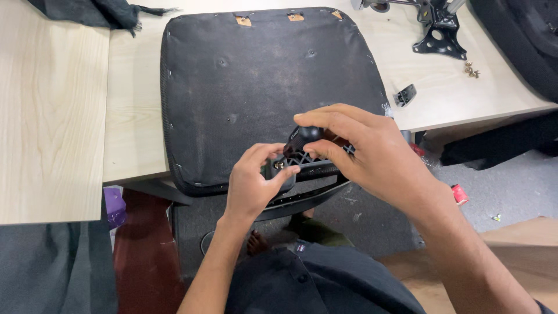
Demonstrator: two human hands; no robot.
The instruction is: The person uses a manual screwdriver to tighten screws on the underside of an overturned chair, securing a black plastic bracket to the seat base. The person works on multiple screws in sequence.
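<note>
An upturned black chair seat (256, 81) lies on a pale wooden table (133, 104), its fabric underside facing up. At the seat's near edge sits a black plastic bracket (302, 152) with a bolt (279, 165) in it. My left hand (253, 183) pinches the bolt between thumb and fingertips. From the right, my right hand (360, 151) closes its fingers over the bracket and holds it against the seat.
A black metal mechanism plate (437, 32) and a few small brass screws (471, 70) lie at the table's far right, near a small black clip (406, 94). Dark cloth (99, 11) is at the far left. A second wooden board (49, 110) sits left.
</note>
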